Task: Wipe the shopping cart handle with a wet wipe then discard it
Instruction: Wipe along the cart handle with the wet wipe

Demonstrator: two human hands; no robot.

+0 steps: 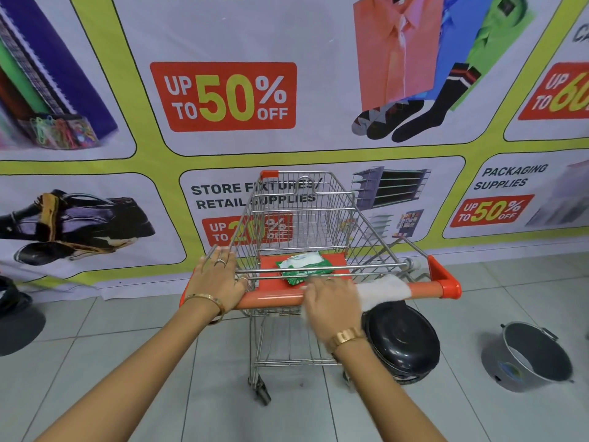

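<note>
A metal shopping cart (306,218) with an orange handle (424,288) stands before me. My left hand (220,279) rests flat on the handle's left end. My right hand (331,301) presses a white wet wipe (382,290) onto the handle's middle; the wipe drapes over the bar to the right of my fingers. A green and white pack of wipes (302,266) lies on the orange child seat flap behind the handle.
A black round bin (404,339) stands on the tiled floor under the handle's right side. A grey metal bucket (529,355) sits further right. A dark object (16,314) is at the left edge. A printed banner wall (223,97) is right behind the cart.
</note>
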